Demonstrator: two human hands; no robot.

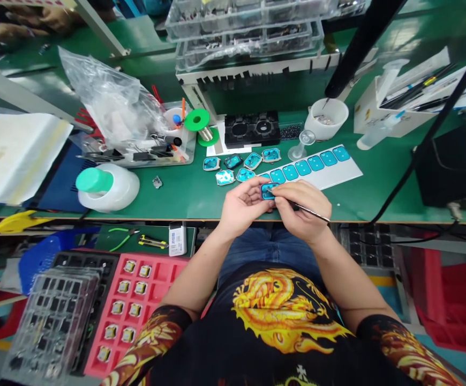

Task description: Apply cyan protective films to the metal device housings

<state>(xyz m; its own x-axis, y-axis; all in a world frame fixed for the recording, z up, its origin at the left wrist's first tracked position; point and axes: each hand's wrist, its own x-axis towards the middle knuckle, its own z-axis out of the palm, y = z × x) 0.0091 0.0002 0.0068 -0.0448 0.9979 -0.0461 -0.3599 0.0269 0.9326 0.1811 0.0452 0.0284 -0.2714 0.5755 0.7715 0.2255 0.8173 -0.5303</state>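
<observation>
My left hand [243,206] is closed round a small blue-faced part [268,191], held just above the green bench's front edge. My right hand [303,206] pinches thin metal tweezers [311,213], whose tip touches that part. Just beyond my hands lie several similar blue parts [239,163] loose on the mat. A white strip [317,166] carrying a row of blue stickers runs to the right of them.
A black fixture [252,128], a white cup [329,118] and a green solder spool [197,121] stand behind. A tool tray [144,153] with a plastic bag and a white bottle [106,186] sit left. A red tray [136,300] of parts lies lower left. Another person's hands [36,21] rest at top left.
</observation>
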